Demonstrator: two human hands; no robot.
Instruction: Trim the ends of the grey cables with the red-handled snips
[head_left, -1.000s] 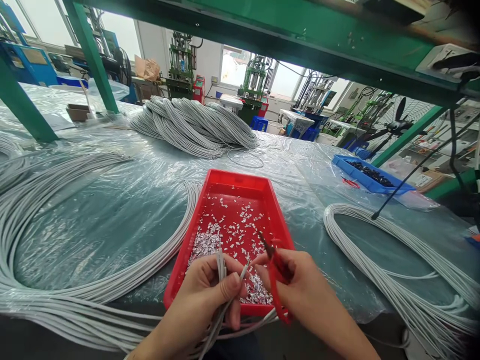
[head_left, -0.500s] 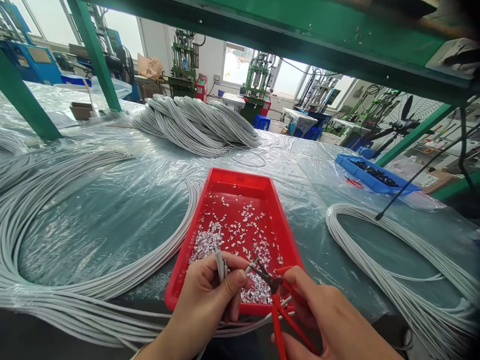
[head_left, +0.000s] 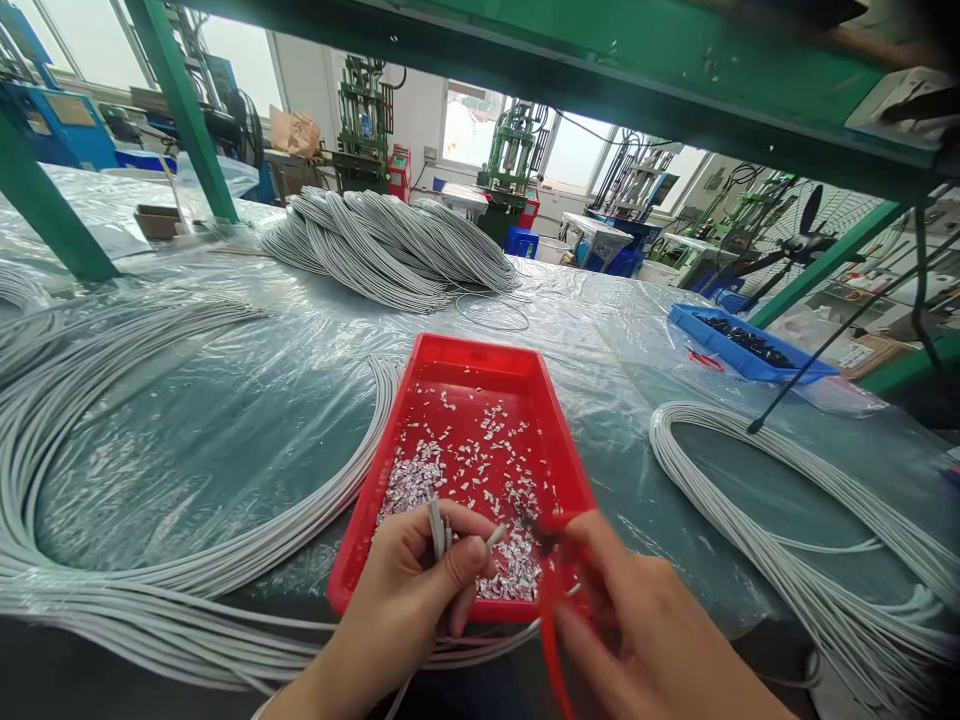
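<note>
My left hand [head_left: 420,580] is closed around several grey cables [head_left: 437,530], their cut ends sticking up between thumb and fingers. One cable end [head_left: 496,535] points right, past the thumb tip. In my right hand [head_left: 622,600] is a pair of red-handled cutting pliers [head_left: 553,590], blurred by motion, with dark jaws just right of that cable end and apart from it. Both hands are over the near end of a red tray [head_left: 480,350]. Small shiny foil scraps [head_left: 416,478] lie scattered in it, thickest at its left and near sides.
A large cable coil [head_left: 142,580] lies left, another coil [head_left: 787,500] right, and a heaped bundle [head_left: 397,250] behind. At the right back stands a blue tray [head_left: 806,375] with black parts. A green beam [head_left: 525,70] crosses overhead. Plastic film [head_left: 600,330] covers the table.
My right hand has drawn the pliers a little to the right, off the cable end they were touching. My left hand keeps its grip on the cables.
</note>
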